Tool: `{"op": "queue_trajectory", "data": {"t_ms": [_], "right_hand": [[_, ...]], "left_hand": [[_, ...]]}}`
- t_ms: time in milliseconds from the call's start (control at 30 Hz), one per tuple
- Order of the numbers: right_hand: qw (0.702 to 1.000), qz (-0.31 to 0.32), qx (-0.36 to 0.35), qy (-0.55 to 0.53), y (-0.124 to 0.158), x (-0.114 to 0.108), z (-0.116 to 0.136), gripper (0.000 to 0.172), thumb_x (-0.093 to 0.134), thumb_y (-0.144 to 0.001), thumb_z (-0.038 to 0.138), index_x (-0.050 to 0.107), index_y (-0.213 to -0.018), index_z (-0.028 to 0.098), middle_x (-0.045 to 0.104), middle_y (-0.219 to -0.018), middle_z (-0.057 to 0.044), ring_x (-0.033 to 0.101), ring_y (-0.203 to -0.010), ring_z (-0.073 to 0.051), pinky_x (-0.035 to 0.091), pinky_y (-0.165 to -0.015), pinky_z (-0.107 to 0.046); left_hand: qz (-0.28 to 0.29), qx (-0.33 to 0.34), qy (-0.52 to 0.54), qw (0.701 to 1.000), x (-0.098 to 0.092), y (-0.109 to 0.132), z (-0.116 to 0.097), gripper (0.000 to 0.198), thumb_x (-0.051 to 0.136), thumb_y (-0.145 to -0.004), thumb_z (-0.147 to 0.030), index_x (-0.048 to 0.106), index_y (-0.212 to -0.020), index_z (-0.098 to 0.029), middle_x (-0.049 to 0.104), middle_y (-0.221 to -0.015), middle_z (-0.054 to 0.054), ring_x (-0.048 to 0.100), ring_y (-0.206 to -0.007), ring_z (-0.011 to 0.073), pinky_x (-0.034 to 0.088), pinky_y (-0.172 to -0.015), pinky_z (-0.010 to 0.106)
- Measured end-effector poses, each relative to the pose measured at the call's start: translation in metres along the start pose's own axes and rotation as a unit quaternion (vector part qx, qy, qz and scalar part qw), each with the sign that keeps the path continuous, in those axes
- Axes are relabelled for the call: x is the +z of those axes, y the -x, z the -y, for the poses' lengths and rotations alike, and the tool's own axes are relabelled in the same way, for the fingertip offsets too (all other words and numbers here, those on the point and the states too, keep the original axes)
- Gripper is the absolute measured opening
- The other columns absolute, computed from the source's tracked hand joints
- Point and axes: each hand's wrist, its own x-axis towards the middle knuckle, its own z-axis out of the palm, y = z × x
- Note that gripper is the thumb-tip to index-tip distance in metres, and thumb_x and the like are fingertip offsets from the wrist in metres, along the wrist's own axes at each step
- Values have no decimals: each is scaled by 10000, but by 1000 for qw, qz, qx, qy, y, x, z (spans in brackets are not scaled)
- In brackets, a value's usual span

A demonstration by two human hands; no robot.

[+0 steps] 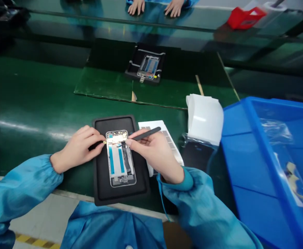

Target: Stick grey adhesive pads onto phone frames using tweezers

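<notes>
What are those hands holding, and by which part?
The right hand grips a black spudger near its lower end. The left hand pinches a tiny gold piece at a phone frame's edge.

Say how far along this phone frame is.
Done, it seems: blue strips and a black strip lie on the phone frame. In hand: the right hand works a black pen-like tool at its top end, the left hand steadying it. Remaining: grey pads on the backing sheet, probably.

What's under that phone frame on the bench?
The phone frame lies on a black rubber mat; the patch of mat directly beneath the frame is covered, so it cannot be seen.
</notes>
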Motion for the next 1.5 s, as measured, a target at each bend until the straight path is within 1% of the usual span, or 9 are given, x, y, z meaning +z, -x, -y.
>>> {"op": "queue_trajectory", "data": {"t_ms": [67,133,233,333,400,700,1000,1200,1500], "right_hand": [[1000,9,-2,23,-13,10,-4,216,819,-717,349,711,-770,171,756,-757,-55,729,-712,-207,598,-649,-309],[999,12,-4,47,-21,13,-7,193,792,-743,341,701,-760,172,750,-736,-51,721,-677,-195,593,-626,-303],[997,15,-1,71,-22,11,-10,205,792,-756,354,692,-775,176,731,-683,-35,690,-585,-172,582,-563,-292],[996,18,-6,86,-20,9,-10,207,804,-761,359,710,-800,178,735,-704,-38,687,-584,-167,584,-554,-285],[996,20,-9,92,-20,9,-11,197,806,-766,352,721,-807,179,740,-726,-44,694,-607,-168,590,-568,-281],[996,15,-1,92,-21,11,-12,218,821,-762,364,724,-809,175,724,-690,-33,667,-562,-153,561,-523,-260],[995,19,5,95,-20,10,-13,200,802,-779,354,719,-804,173,724,-690,-38,672,-581,-158,556,-524,-262],[995,14,4,96,-21,10,-14,215,803,-776,380,720,-805,184,728,-707,-41,679,-593,-173,564,-527,-285],[995,15,-7,98,-20,11,-14,189,800,-783,352,719,-806,183,719,-683,-31,682,-584,-168,554,-508,-268]], "left_hand": [[1,25,2,1000,7,8,2,170,579,-937,-200,657,-1084,-164,656,-941,63,570,-855,182,465,-761,321],[0,43,-4,999,11,9,3,202,583,-933,-206,652,-1117,-161,650,-958,72,555,-841,187,464,-747,329],[6,56,-9,998,12,5,5,236,571,-937,-232,651,-1145,-153,646,-994,85,532,-836,196,463,-731,337],[8,63,-8,998,11,2,5,255,550,-947,-246,657,-1157,-149,640,-1009,95,513,-831,198,458,-719,340],[13,63,-7,998,11,1,5,263,540,-953,-247,658,-1167,-150,636,-1009,97,509,-833,200,453,-716,343],[41,52,-3,998,11,0,4,281,524,-964,-246,647,-1207,-177,623,-1052,97,524,-920,228,449,-753,367],[32,57,3,998,11,-1,4,260,544,-949,-236,660,-1172,-168,614,-1034,100,523,-911,224,450,-756,361],[40,56,-2,998,10,-1,4,270,538,-952,-246,655,-1183,-168,615,-1037,104,522,-911,223,447,-753,359],[46,58,-8,997,9,-2,4,275,549,-946,-252,656,-1187,-175,619,-1042,102,530,-911,225,452,-755,360]]}}
